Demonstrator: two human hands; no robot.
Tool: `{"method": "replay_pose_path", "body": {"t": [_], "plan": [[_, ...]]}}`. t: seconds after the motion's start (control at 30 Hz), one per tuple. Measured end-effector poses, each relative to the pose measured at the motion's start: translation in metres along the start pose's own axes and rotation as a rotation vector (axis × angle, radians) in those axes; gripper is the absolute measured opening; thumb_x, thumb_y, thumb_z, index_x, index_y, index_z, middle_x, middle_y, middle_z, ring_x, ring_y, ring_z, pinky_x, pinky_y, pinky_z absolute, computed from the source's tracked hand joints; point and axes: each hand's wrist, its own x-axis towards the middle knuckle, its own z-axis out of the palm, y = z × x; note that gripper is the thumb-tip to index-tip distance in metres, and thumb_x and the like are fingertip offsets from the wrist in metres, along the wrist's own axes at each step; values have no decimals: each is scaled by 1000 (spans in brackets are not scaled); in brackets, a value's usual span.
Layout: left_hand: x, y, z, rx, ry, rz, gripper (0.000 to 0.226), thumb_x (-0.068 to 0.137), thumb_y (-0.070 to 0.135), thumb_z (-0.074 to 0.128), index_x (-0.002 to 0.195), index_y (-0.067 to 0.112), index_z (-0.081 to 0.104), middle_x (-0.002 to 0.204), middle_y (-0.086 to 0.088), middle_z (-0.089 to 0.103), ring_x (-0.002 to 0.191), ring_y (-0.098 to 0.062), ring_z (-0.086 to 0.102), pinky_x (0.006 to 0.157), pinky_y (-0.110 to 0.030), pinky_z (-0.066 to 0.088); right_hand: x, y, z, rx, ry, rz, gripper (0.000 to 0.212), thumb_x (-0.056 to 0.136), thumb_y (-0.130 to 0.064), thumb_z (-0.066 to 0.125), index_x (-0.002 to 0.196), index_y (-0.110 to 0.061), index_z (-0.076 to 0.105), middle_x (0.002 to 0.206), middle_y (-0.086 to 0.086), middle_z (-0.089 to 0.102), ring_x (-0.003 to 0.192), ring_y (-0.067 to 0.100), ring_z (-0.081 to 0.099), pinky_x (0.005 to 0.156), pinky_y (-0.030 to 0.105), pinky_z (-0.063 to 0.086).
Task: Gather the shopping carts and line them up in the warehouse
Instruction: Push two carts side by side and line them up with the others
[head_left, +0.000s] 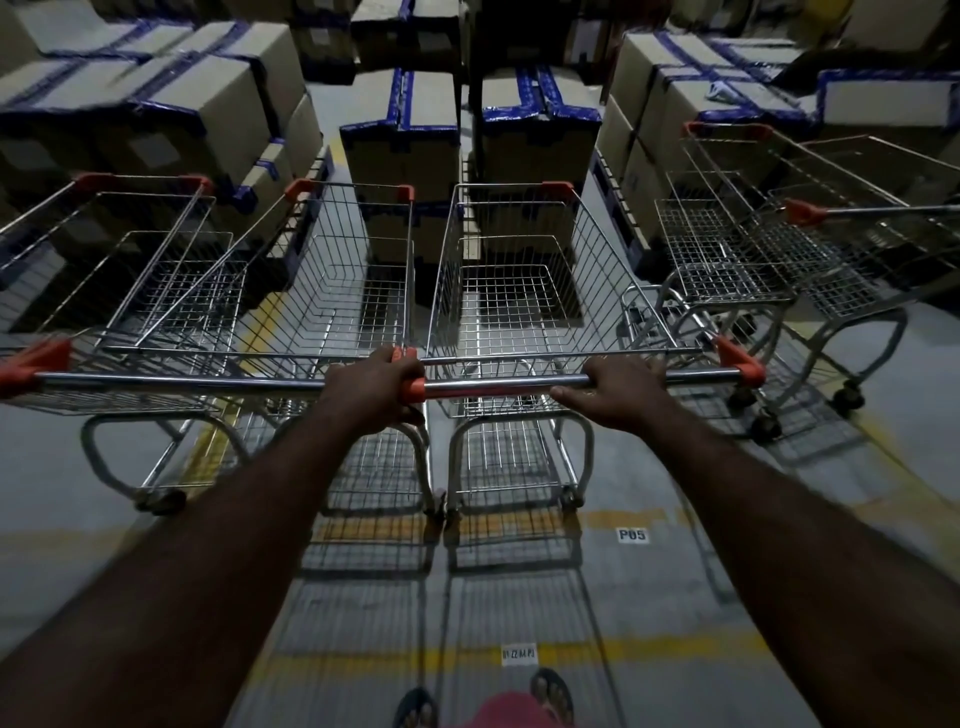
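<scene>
Three chrome wire shopping carts with orange handle caps stand abreast, baskets empty, their handles forming one line. The leftmost cart (130, 270) and the middle cart (337, 291) sit close, and the third cart (519, 291) is just beside them. The right hand (618, 392) grips its handle bar (498, 387); the left hand (371, 389) grips where that bar meets the middle cart's. To the right, two more carts (722, 244) (852, 260) stand angled and overlapping.
</scene>
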Motion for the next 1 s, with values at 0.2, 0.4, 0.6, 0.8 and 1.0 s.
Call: {"method": "replay_pose_path", "body": {"t": [0.2,0.4,0.6,0.8,1.0], "plan": [[1,-1,2,-16,-6,5,60,69,56,81,120,48,50,135,4,48,111,-24,56,99,-56,36,-4,1,0,11,-6,-11,62,79,-87,38,88,-28,56,106,4,67,115,29,56,112,63,12],[-2,-2,6,-22,3,23,58,69,53,82,117,45,51,136,4,49,110,-23,57,100,-57,37,-10,1,3,27,-24,5,59,79,-86,39,90,-30,54,106,3,67,116,29,56,112,61,12],[-7,-3,7,-8,2,28,60,69,53,81,120,44,51,135,5,49,111,-22,57,100,-58,38,-14,-3,4,2,-29,15,65,81,-84,40,102,-26,61,113,6,66,123,31,51,113,61,10],[-11,-1,4,31,21,31,61,70,49,82,123,44,52,143,-1,44,124,-27,48,105,-63,32,-23,-7,7,-32,22,25,72,83,-82,37,116,-23,62,119,7,63,124,30,51,114,64,7],[-11,11,2,215,6,116,75,73,60,74,137,37,43,165,-9,0,149,-37,8,112,-66,16,-33,-4,9,-22,3,27,82,88,-79,31,151,-28,30,159,13,26,148,31,18,116,60,-5]]}}
